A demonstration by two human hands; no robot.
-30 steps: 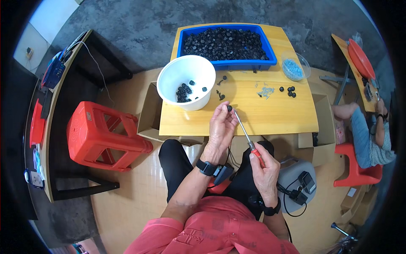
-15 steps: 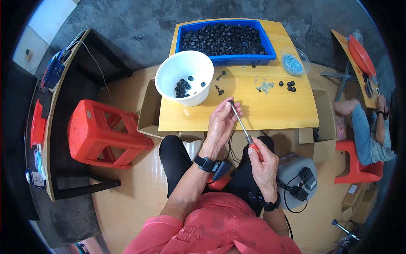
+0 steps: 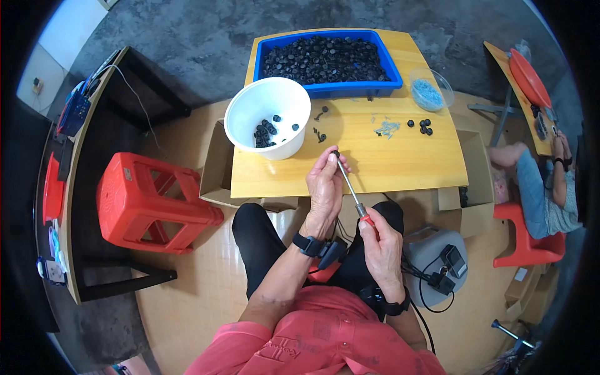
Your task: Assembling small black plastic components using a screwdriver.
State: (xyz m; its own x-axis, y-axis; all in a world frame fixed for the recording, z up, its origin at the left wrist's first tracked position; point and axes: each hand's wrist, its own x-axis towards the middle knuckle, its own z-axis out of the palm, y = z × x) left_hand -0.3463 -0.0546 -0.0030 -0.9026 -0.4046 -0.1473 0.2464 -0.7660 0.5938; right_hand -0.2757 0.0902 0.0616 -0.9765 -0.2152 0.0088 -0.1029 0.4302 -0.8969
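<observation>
Head view, right hand (image 3: 382, 244) clasping screwdriver (image 3: 351, 190), shaft slanting up-left, left hand (image 3: 325, 187) pinching small black part (image 3: 335, 154) at tip

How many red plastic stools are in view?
2: one red stool stands left of the wooden table; another stool is at far right, under a seated person. More may be hidden.

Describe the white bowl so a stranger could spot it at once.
Start at the yellow wooden table. At its left end, in front of the blue tray, stands the white bowl. It is the only round white vessel, with a few black parts inside.
</observation>
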